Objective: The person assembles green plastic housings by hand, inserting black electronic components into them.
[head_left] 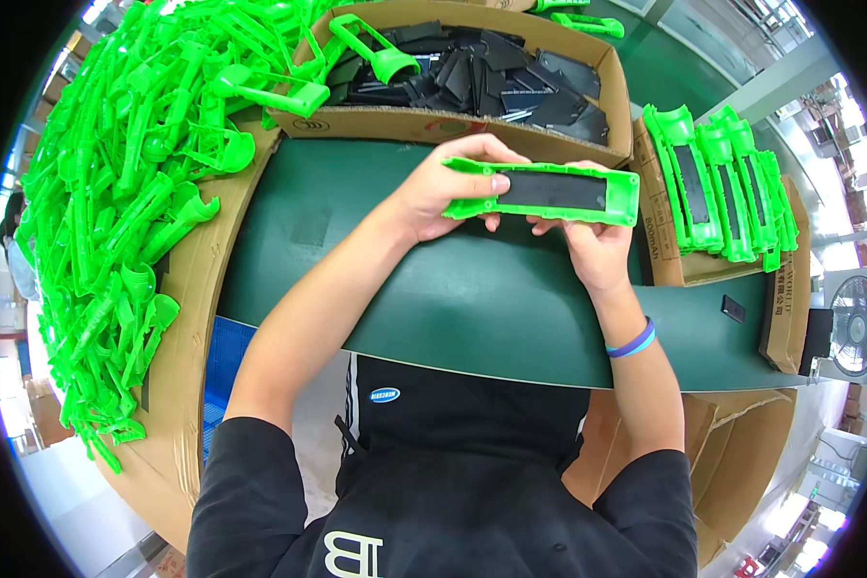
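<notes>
A bright green plastic housing [623, 199], long and shallow, is held level above the table between both hands. A flat black panel [559, 190] lies in its long middle opening. My left hand [443, 191] is closed round the left end, its thumb lying on top at the panel's left edge and some fingers behind. My right hand [597, 252] grips the near edge toward the right end from below; part of its fingers is hidden by the housing. Just beyond the hands stands a cardboard box [385, 125] of loose black panels [496, 82].
A large heap of green housings [130, 144] fills the left side on cardboard. At right, a cardboard box [708, 273] holds several green housings with black panels [694, 188]. A small black object [733, 308] lies on the green table [433, 299]. A fan [852, 328] stands far right.
</notes>
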`<state>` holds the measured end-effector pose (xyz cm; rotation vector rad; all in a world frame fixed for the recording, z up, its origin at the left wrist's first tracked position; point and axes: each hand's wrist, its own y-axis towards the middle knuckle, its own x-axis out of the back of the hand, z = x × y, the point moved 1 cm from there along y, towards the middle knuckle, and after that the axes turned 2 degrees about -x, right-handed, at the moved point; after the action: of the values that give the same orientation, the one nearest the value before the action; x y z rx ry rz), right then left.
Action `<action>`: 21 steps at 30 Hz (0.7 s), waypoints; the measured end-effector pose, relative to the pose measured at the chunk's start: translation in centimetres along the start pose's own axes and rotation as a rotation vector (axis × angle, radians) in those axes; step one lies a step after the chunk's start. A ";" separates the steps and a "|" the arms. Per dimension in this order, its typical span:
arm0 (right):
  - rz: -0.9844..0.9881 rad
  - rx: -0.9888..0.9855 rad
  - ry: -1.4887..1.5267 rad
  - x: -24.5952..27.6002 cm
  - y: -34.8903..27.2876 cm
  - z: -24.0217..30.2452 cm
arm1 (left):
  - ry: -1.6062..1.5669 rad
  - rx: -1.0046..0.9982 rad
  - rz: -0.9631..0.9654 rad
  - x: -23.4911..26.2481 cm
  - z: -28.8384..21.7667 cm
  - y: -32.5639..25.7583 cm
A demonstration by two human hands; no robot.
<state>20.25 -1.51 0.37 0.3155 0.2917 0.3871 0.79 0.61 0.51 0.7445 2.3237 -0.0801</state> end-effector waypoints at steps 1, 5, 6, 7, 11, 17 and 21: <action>0.001 -0.016 0.017 0.1 -0.1 0.0 | -0.026 0.005 0.002 -0.1 0.2 0.0; -0.002 0.044 0.009 0.0 -0.4 0.2 | -0.096 0.029 -0.046 -0.4 0.5 0.0; 0.049 0.068 0.011 0.4 -0.4 0.1 | -0.138 0.045 -0.042 -0.3 0.6 0.0; 0.050 0.062 0.011 0.4 -0.6 0.0 | -0.143 0.045 -0.045 -0.3 0.6 0.0; -0.157 0.177 0.009 -0.3 -1.4 0.6 | -0.167 0.044 -0.014 0.0 0.7 -0.1; -0.184 0.226 -0.182 -0.1 -1.5 1.6 | -0.224 0.167 0.044 -0.1 1.0 0.2; -0.176 0.231 -0.162 -0.2 -1.9 1.3 | -0.359 0.160 0.027 -0.4 1.7 -0.4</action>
<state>21.16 -3.61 0.92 0.5403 0.2030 0.1524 1.81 -0.39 -0.58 0.7698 1.9808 -0.3616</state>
